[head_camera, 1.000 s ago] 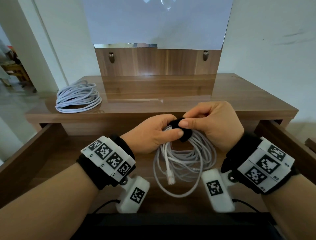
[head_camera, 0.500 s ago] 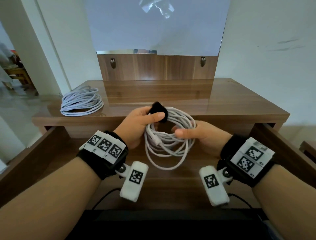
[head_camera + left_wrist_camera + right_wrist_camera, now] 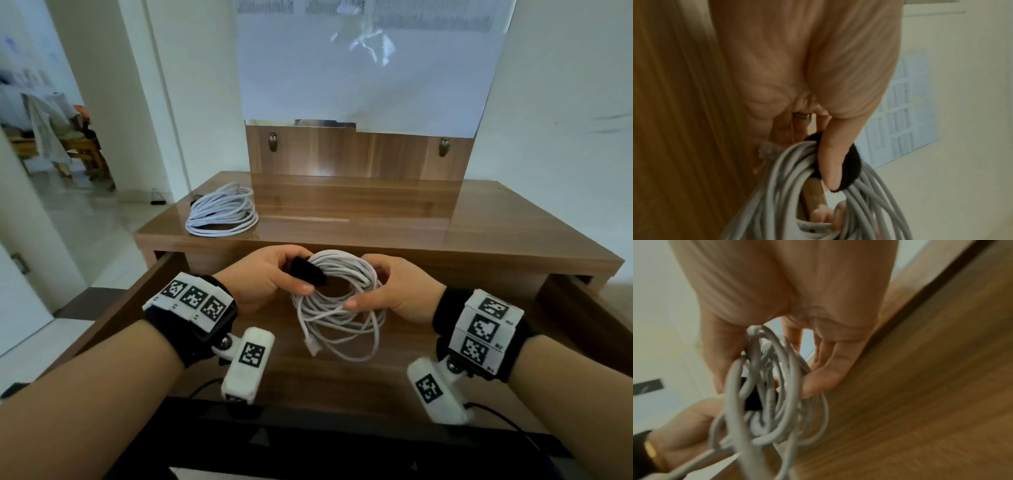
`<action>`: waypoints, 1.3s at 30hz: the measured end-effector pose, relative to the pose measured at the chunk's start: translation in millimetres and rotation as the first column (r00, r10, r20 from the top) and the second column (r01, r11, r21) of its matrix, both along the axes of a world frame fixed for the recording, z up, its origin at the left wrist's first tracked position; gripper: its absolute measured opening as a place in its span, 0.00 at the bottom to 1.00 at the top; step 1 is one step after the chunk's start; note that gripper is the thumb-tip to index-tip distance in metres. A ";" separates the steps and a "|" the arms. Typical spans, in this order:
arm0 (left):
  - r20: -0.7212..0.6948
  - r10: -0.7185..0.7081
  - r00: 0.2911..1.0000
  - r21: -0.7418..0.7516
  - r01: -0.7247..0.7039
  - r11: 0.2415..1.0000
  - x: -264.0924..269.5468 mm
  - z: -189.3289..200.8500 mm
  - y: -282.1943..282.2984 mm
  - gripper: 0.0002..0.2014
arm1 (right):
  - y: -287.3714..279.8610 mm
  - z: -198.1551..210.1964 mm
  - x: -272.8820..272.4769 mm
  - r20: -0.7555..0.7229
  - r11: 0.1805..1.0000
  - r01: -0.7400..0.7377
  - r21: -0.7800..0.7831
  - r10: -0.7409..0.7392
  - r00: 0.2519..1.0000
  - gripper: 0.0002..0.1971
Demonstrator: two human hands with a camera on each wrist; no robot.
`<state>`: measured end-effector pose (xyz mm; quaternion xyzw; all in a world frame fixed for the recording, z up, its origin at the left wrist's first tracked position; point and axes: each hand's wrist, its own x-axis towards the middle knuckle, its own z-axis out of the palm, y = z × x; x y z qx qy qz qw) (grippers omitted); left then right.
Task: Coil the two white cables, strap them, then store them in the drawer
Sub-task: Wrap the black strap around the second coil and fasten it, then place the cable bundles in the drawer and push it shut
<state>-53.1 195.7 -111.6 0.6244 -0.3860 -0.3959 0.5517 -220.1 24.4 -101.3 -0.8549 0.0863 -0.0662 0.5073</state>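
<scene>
A glossy brown wooden worktop (image 3: 394, 219) stands against the white wall. On its far left corner lies a loosely coiled white cable (image 3: 222, 215), flat on the surface. Below its near edge an open wooden drawer (image 3: 342, 387) extends.

White walls (image 3: 555, 85), wooden desk (image 3: 479, 233).

Home: wooden dressing table (image 3: 376, 219)

Two white cable coils (image 3: 337, 301) (image 3: 222, 214) (one strapped), one black strap (image 3: 306, 272), two hands (image 3: 263, 277) (image 3: 394, 291).
</scene>
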 end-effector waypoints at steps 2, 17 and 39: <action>-0.014 -0.004 1.000 0.029 0.004 1.000 11.0 2.5 12.2 0.24 | 15.0 11.9 8.9 0.009 0.962 0.013 -0.274 -0.011 1.000 0.26; 0.365 0.349 0.863 0.400 -0.484 0.778 65.1 -30.7 35.0 0.16 | 61.9 20.3 71.3 -0.207 0.905 -0.104 -0.412 0.018 0.978 0.23; 0.670 0.422 0.611 0.249 -0.721 0.647 81.9 -9.6 66.1 0.08 | 79.4 21.5 100.4 -0.369 0.955 0.178 -0.239 -0.259 0.892 0.20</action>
